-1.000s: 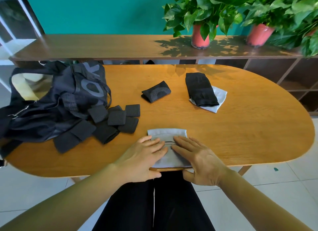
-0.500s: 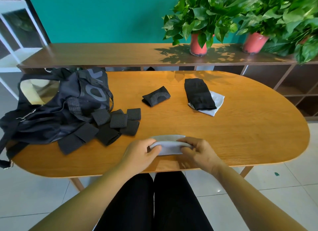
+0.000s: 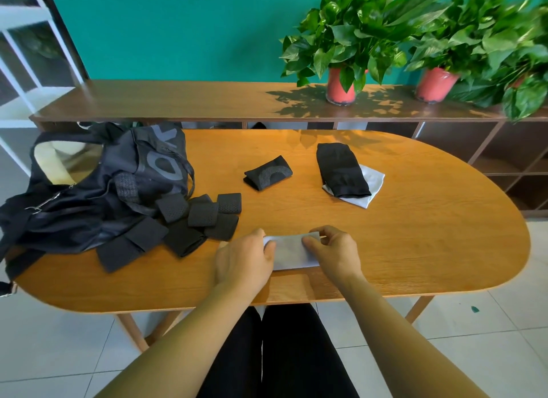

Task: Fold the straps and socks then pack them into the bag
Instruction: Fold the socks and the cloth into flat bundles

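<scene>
Both hands on it: the left hand (image 3: pixel 243 258) pinches the folded grey sock's (image 3: pixel 292 251) left end, the right hand (image 3: pixel 335 252) pinches its right end, low over the near edge of the wooden surface (image 3: pixel 415 243). Black straps (image 3: pixel 192 222) lie just left, against the dark bag (image 3: pixel 98 184). Farther back sit a folded black sock (image 3: pixel 268 172) and a black sock (image 3: pixel 341 169) on a white one.

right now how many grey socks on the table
2. One grey sock is pinched by the left hand and right hand at the near edge; a second grey sock lies beyond, partly under a black sock. The bag may hide more.
</scene>
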Motion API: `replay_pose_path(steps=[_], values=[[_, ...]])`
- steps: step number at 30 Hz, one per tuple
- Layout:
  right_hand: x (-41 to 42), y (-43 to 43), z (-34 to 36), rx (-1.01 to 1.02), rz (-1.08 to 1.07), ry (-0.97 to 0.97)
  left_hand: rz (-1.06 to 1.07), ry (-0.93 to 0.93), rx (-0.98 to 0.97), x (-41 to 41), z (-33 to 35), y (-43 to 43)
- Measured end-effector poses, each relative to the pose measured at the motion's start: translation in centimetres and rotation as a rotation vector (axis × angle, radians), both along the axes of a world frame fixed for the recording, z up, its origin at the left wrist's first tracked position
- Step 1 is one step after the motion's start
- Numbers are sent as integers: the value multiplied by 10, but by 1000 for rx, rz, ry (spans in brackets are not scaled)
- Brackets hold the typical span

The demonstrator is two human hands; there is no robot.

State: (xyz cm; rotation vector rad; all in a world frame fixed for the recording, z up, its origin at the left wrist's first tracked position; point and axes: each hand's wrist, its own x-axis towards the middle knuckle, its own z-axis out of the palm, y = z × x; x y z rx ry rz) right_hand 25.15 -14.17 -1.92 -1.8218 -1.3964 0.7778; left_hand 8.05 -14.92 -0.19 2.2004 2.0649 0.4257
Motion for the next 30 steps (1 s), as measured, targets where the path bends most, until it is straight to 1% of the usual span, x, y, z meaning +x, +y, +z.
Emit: replay_pose_path(steps=[5, 9, 11, 17, 21, 26, 30], values=[[-9, -2, -2, 47, -65, -219, 1, 109, -58, 1, -2, 3], [-18, -3, -5, 117, -77, -414, -9, 109, -46, -1, -7, 6], [-19, -3, -8, 131, -79, -474, -17, 95, -46, -3, -9, 8], [-18, -2, -15, 123, -105, -453, -35, 103, -110, -3, -3, 17], [-16, -3, -14, 91, -156, -308, -16, 122, -178, -1, 1, 22], [-21, -1, -15, 63, -143, -424, 44, 109, -271, 3, 0, 27], [-23, 1, -9, 33, -119, -530, 43, 142, -216, 4, -1, 28]])
